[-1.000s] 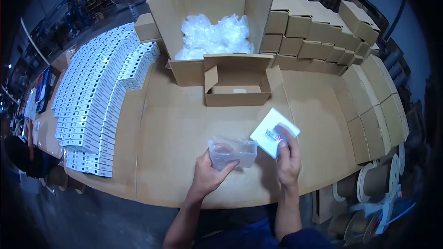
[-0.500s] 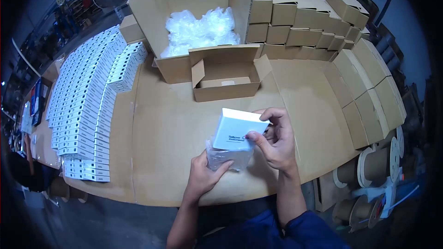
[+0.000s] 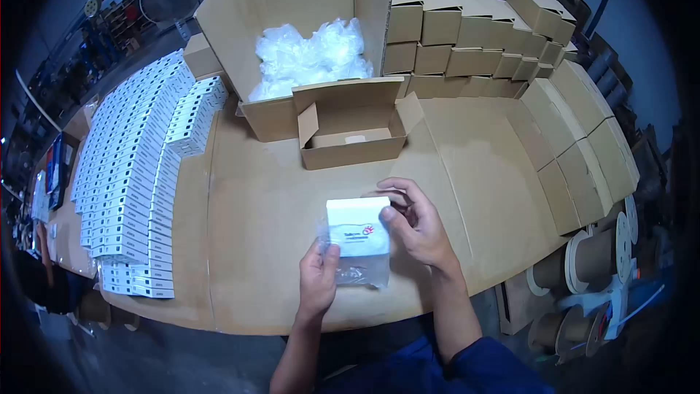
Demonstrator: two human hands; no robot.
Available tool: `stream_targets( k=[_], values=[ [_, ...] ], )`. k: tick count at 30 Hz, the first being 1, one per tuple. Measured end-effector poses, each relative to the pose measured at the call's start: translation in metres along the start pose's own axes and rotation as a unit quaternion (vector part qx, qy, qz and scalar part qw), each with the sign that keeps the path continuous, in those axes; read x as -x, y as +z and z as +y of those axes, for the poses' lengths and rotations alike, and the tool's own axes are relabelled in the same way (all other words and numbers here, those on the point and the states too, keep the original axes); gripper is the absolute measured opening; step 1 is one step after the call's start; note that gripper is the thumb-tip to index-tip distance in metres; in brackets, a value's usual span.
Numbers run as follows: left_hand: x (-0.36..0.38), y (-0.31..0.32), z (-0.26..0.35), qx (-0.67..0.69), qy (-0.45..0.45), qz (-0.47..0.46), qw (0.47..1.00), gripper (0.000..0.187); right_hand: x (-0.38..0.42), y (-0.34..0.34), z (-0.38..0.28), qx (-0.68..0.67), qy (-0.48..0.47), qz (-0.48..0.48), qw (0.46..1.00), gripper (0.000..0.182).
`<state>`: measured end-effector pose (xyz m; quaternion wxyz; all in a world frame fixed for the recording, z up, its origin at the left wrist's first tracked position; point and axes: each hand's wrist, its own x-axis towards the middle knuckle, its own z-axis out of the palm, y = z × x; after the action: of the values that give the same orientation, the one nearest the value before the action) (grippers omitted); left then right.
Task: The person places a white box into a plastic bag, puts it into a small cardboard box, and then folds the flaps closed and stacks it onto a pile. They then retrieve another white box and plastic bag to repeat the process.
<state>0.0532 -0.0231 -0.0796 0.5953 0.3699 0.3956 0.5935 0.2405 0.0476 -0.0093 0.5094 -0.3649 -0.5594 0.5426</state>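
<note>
A small white box (image 3: 357, 228) with a red logo and dark print sits partly inside a clear plastic bag (image 3: 362, 273); the bag's loose end hangs below it. At its left edge my left hand (image 3: 319, 277) grips bag and box, thumb in front. My right hand (image 3: 417, 226) pinches the box's upper right corner, its fingers partly behind. Beyond my hands stands an open brown carton (image 3: 354, 155) with a small white piece inside.
Rows of white boxes (image 3: 131, 168) fill the left side. Clear plastic bags (image 3: 310, 58) lie in a large carton (image 3: 270, 118) at the back. Brown boxes (image 3: 477, 29) are stacked at the back right, more (image 3: 576, 146) along the right edge. Cable spools (image 3: 592, 257) stand beyond.
The white box has moved lower and slightly left, now upright and deeper in the bag. My left hand has shifted to the bag's left side; my right hand has moved down and left.
</note>
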Motion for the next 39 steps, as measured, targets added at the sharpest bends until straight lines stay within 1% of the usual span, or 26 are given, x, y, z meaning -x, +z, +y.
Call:
stream_targets(
  k=[1, 2, 5, 6, 8, 9, 10, 12, 15, 17, 20, 22, 23, 24, 27, 28, 30, 31, 33, 34, 35, 36, 37, 39],
  values=[
    [-0.001, 0.002, -0.002, 0.027, 0.003, 0.016, 1.0, 0.035, 0.003, 0.001, 0.005, -0.061, -0.001, 0.017, 0.998, 0.035],
    [-0.001, 0.003, -0.001, 0.051, 0.01, 0.027, 0.998, 0.034, 0.01, -0.003, 0.013, -0.093, 0.029, 0.022, 0.995, 0.034],
    [-0.004, 0.0, -0.003, 0.041, 0.037, 0.027, 0.998, 0.035, 0.032, -0.014, 0.047, -0.169, 0.088, -0.022, 0.981, 0.026],
    [-0.005, -0.004, -0.005, 0.006, 0.04, 0.022, 0.999, 0.036, 0.035, -0.009, 0.051, -0.205, 0.097, 0.006, 0.974, 0.021],
    [-0.007, -0.013, -0.008, -0.064, 0.044, 0.009, 0.997, 0.037, 0.035, -0.012, 0.051, -0.185, 0.102, 0.016, 0.977, 0.016],
    [-0.007, -0.013, -0.005, -0.065, 0.048, 0.003, 0.997, 0.039, 0.035, -0.014, 0.052, -0.175, 0.103, 0.02, 0.979, 0.014],
    [-0.007, -0.012, 0.0, -0.066, 0.053, -0.002, 0.996, 0.04, 0.033, -0.014, 0.054, -0.174, 0.079, 0.016, 0.981, 0.009],
    [-0.011, -0.007, 0.004, -0.044, 0.068, -0.007, 0.997, 0.045, 0.032, -0.012, 0.052, -0.175, 0.064, 0.025, 0.982, 0.009],
    [-0.01, -0.007, 0.01, -0.125, 0.12, -0.017, 0.985, 0.045, 0.03, -0.006, 0.049, -0.179, 0.033, 0.042, 0.982, 0.009],
    [-0.009, -0.006, 0.009, -0.122, 0.137, -0.008, 0.983, 0.043, 0.028, -0.003, 0.05, -0.205, 0.012, 0.038, 0.978, 0.009],
    [-0.01, -0.006, 0.011, -0.114, 0.157, -0.016, 0.981, 0.042, 0.026, -0.004, 0.047, -0.186, -0.03, 0.011, 0.982, 0.008],
    [-0.011, -0.007, 0.016, -0.116, 0.163, -0.019, 0.98, 0.042, 0.025, -0.011, 0.04, -0.111, -0.059, -0.012, 0.992, 0.009],
    [-0.012, -0.006, 0.019, -0.116, 0.16, -0.015, 0.98, 0.041, 0.024, -0.013, 0.037, -0.074, -0.073, -0.024, 0.994, 0.009],
    [-0.012, -0.005, 0.021, -0.115, 0.156, -0.011, 0.981, 0.041, 0.024, -0.013, 0.035, -0.107, -0.046, -0.04, 0.992, 0.009],
    [-0.011, -0.005, 0.013, -0.092, 0.133, 0.015, 0.987, 0.042, 0.024, -0.016, 0.037, -0.118, -0.031, -0.059, 0.991, 0.011],
    [-0.01, -0.005, 0.009, -0.082, 0.123, 0.029, 0.989, 0.042, 0.023, -0.012, 0.038, -0.153, -0.02, -0.039, 0.987, 0.016],
    [-0.012, 0.004, 0.001, 0.008, 0.111, 0.068, 0.992, 0.044, 0.024, 0.004, 0.04, -0.222, 0.006, -0.001, 0.975, 0.024],
    [-0.014, 0.007, -0.001, 0.054, 0.106, 0.086, 0.989, 0.045, 0.026, 0.01, 0.039, -0.179, 0.008, -0.001, 0.984, 0.03],
    [-0.013, 0.006, -0.002, 0.026, 0.095, 0.069, 0.993, 0.044, 0.034, 0.019, 0.038, -0.092, 0.012, -0.003, 0.996, 0.042],
    [-0.011, 0.007, -0.001, 0.013, 0.085, 0.065, 0.994, 0.043, 0.037, 0.018, 0.049, -0.087, 0.05, -0.005, 0.995, 0.053],
    [-0.01, 0.009, 0.001, 0.0, 0.075, 0.06, 0.995, 0.042, 0.038, 0.018, 0.052, -0.094, 0.051, 0.0, 0.994, 0.05],
    [-0.01, 0.018, 0.014, -0.036, 0.101, 0.034, 0.994, 0.039, 0.039, 0.019, 0.054, -0.102, 0.051, 0.005, 0.993, 0.047],
    [-0.01, 0.015, 0.014, -0.033, 0.069, 0.02, 0.997, 0.038, 0.04, 0.019, 0.055, -0.11, 0.052, 0.01, 0.993, 0.044],
    [-0.008, 0.007, 0.013, -0.027, 0.004, -0.006, 1.0, 0.036, 0.038, 0.016, 0.053, -0.085, 0.037, -0.029, 0.995, 0.03]
  ],
)
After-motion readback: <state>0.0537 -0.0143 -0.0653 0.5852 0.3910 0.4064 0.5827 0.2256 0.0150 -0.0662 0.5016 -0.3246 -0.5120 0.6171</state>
